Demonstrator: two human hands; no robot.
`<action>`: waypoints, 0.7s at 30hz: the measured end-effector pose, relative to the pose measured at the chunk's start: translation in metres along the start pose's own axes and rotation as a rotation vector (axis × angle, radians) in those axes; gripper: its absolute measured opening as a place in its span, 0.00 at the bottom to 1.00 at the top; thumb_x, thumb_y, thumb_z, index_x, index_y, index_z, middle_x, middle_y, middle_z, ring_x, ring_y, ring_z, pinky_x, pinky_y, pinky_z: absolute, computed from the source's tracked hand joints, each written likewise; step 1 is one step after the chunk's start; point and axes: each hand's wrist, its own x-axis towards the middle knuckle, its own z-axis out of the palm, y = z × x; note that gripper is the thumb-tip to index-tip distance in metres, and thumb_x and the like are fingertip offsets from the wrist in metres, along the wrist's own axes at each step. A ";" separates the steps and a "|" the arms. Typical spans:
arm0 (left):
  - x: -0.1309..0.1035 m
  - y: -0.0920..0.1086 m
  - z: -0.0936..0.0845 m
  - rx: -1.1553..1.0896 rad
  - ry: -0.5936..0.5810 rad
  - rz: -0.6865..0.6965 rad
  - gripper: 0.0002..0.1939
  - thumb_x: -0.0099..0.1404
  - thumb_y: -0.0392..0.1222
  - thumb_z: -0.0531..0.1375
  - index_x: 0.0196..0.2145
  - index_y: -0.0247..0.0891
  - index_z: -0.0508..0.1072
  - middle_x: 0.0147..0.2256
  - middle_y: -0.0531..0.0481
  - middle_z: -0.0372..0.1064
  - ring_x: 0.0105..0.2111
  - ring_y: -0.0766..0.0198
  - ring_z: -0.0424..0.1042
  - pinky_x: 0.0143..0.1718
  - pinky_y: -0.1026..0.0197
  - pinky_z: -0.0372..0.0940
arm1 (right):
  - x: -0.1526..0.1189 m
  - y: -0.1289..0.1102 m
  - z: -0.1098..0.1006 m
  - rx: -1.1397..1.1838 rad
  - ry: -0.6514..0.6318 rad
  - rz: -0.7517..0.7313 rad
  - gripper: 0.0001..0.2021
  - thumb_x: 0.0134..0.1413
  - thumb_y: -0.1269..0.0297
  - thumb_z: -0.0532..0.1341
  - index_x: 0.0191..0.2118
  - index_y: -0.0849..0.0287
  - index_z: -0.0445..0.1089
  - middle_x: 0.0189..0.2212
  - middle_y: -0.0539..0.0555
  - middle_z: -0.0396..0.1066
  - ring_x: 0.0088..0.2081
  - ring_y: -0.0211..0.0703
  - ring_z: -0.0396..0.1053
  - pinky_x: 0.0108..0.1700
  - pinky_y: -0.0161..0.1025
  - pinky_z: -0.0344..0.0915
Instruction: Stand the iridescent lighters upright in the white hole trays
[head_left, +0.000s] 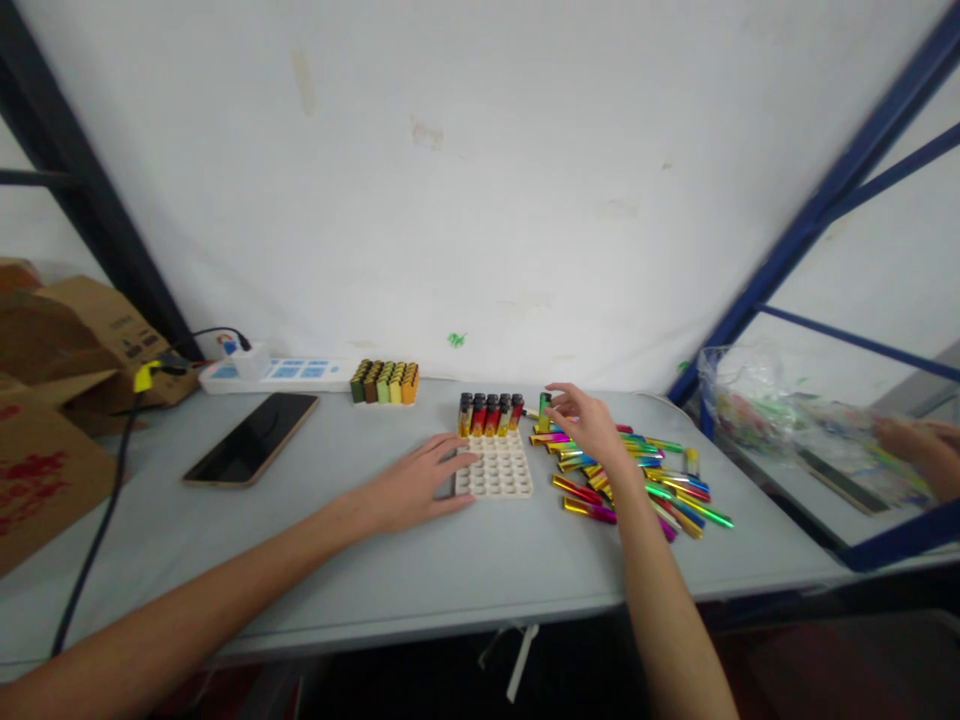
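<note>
My left hand (420, 485) rests against the left edge of a white tray (495, 470) with rows of round holes. Its fingers are spread, and it holds nothing. At the tray's far end, several lighters (491, 415) with dark tops stand upright in rows, their lower parts red and gold. Just right of them, my right hand (581, 415) pinches a green lighter (544, 408), held upright between thumb and fingers. Under and beside that hand spreads a loose pile of shiny metallic-coloured tubes or lighters (660, 490), mostly lying flat.
A second block of gold-topped lighters (385, 383) stands near the wall. Left of it are a power strip (307, 375) with a plugged-in charger and a phone (253, 440). Brown paper bags (112, 340) fill the left side. Blue frame bars (780, 250) and another person's hand (919, 450) are at right.
</note>
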 end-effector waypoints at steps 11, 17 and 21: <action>0.001 0.001 -0.001 0.014 -0.036 -0.020 0.25 0.72 0.53 0.61 0.63 0.42 0.68 0.63 0.39 0.64 0.65 0.47 0.60 0.67 0.43 0.58 | 0.002 0.000 0.015 -0.037 -0.038 -0.057 0.16 0.63 0.59 0.61 0.54 0.56 0.70 0.34 0.52 0.79 0.35 0.44 0.78 0.42 0.40 0.73; 0.001 0.002 -0.002 0.001 -0.030 -0.022 0.25 0.72 0.53 0.61 0.63 0.44 0.68 0.62 0.40 0.64 0.64 0.48 0.60 0.66 0.44 0.59 | 0.006 0.000 0.035 -0.020 0.020 0.008 0.16 0.60 0.49 0.66 0.43 0.55 0.67 0.27 0.50 0.77 0.28 0.43 0.77 0.33 0.37 0.71; 0.001 0.002 -0.001 -0.007 -0.018 -0.019 0.25 0.72 0.53 0.61 0.62 0.44 0.68 0.62 0.40 0.65 0.64 0.48 0.61 0.66 0.45 0.59 | 0.010 0.001 0.045 -0.063 0.087 0.019 0.20 0.57 0.42 0.66 0.36 0.55 0.65 0.24 0.51 0.75 0.24 0.42 0.74 0.29 0.37 0.68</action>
